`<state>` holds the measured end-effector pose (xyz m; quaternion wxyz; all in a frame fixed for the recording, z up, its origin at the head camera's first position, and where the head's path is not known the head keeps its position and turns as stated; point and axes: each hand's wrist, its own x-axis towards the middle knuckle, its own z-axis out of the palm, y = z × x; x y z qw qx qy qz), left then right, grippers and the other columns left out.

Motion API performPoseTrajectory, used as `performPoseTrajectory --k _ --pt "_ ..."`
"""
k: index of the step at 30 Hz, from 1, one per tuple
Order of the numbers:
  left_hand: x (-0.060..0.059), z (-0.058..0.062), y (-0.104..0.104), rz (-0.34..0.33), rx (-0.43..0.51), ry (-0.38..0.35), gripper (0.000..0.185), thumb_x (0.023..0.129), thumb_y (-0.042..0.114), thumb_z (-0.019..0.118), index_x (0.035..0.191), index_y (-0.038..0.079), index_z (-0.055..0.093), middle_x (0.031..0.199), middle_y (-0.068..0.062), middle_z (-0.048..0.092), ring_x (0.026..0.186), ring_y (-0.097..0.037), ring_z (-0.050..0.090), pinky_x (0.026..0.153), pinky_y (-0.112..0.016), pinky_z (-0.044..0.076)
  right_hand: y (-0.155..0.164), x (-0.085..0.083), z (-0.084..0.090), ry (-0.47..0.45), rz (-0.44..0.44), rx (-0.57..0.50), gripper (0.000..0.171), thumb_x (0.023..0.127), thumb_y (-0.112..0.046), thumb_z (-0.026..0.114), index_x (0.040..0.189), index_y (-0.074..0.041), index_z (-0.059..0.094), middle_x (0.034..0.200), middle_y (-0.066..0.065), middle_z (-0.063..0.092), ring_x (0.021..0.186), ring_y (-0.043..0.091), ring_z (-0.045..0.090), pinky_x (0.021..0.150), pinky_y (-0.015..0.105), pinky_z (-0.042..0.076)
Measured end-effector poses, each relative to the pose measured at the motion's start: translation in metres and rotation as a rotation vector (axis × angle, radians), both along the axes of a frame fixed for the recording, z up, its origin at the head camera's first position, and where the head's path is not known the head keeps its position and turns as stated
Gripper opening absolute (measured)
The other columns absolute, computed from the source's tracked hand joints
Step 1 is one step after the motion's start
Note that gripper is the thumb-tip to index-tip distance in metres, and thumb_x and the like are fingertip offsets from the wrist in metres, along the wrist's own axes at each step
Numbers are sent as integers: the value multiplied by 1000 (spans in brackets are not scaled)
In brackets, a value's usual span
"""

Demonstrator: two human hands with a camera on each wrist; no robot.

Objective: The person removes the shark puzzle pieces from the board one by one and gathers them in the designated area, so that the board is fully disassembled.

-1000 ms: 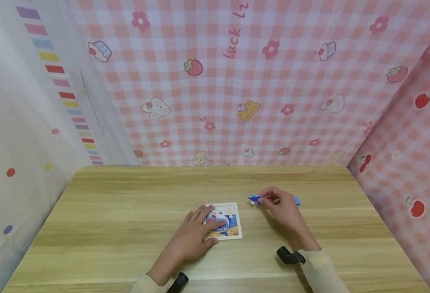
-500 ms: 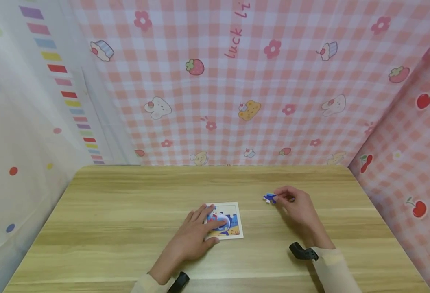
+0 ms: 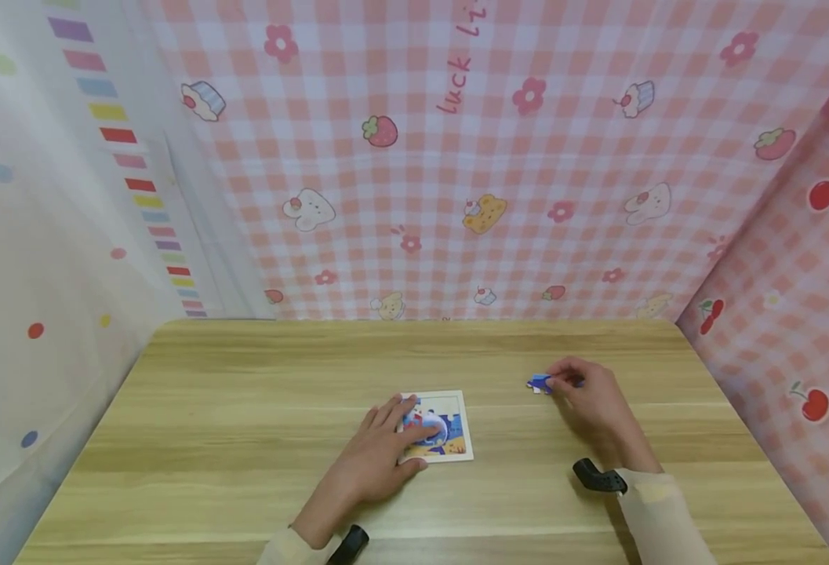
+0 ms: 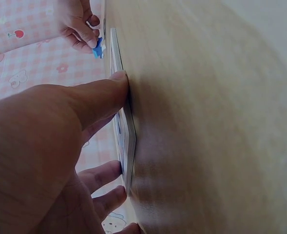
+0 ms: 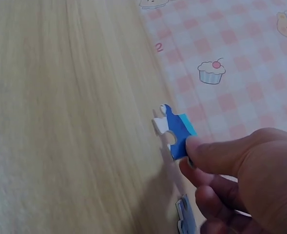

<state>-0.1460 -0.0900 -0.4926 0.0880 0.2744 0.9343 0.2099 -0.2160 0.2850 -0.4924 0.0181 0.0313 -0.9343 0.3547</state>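
My right hand (image 3: pixel 589 392) pinches a blue jigsaw piece (image 5: pixel 178 134) between thumb and fingertips, close over the tabletop. Its white and light-blue parts show in the right wrist view. Beneath the curled fingers lies a second jigsaw piece (image 5: pixel 185 217), mostly hidden by the hand in the head view. To the left, my left hand (image 3: pixel 380 451) rests on a square white-framed puzzle board (image 3: pixel 467 439) with spread fingers. One finger lies across its picture, and the thumb (image 4: pixel 115 90) touches its edge. Joined blue, white and yellow pieces fill much of the frame; a pale area shows at its top.
Both hands work over a wooden table (image 3: pixel 245 408). A pink checked cloth (image 3: pixel 414 173) hangs behind its far edge, with another cloth (image 3: pixel 795 314) on the right and a white dotted curtain (image 3: pixel 54 275) on the left.
My right hand has moved right, away from the board, carrying the blue jigsaw piece over the other piece. The left hand stays on the board, and the head view has shifted slightly.
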Motion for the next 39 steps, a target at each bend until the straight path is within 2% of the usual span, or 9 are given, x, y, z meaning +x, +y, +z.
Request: performPoseTrajectory --k 5,9,11,15,21,29,39 --pt "-1 -2 0 0 -3 1 50 101 40 62 150 36 52 170 -12 26 159 -37 17 128 -62 19 1 0 1 34 -2 61 7 97 -13 69 102 -9 73 89 6 73 79 16 62 68 25 49" --pt "-2 -2 1 0 3 1 49 102 40 62 150 36 53 170 -12 26 159 -37 17 128 -62 19 1 0 2 108 21 134 7 95 -11 72 99 -7 75 92 9 74 83 22 64 74 33 50" --pt "-2 -1 1 1 5 -1 49 102 39 62 150 36 53 170 -12 26 159 -37 17 128 -62 19 1 1 3 140 27 174 8 93 -12 74 98 -6 76 96 13 73 90 29 64 79 40 50" --pt "-2 -1 0 3 10 -5 50 101 40 62 150 36 53 170 -12 26 160 -37 17 128 -62 19 1 3 3 146 24 220 9 94 -14 74 98 -7 77 112 21 67 104 38 51 82 47 44" --pt "-1 -2 0 3 8 5 50 101 40 63 150 36 53 170 -12 26 159 -37 18 128 -62 20 2 5 1 172 21 247 7 94 -13 74 97 -8 78 124 27 60 115 44 39 86 51 37" --pt "-1 -2 -1 3 7 8 50 101 40 63 150 36 53 170 -12 27 159 -38 18 127 -63 21 3 4 -1 196 38 249 5 92 -10 75 94 -9 80 125 28 61 118 48 38 91 58 33" --pt "0 -2 -2 -2 11 5 50 101 39 63 149 34 54 170 -12 27 159 -38 18 127 -63 21 5 3 -5 211 48 237 5 91 -8 76 92 -9 80 125 27 63 118 47 41 93 58 32"
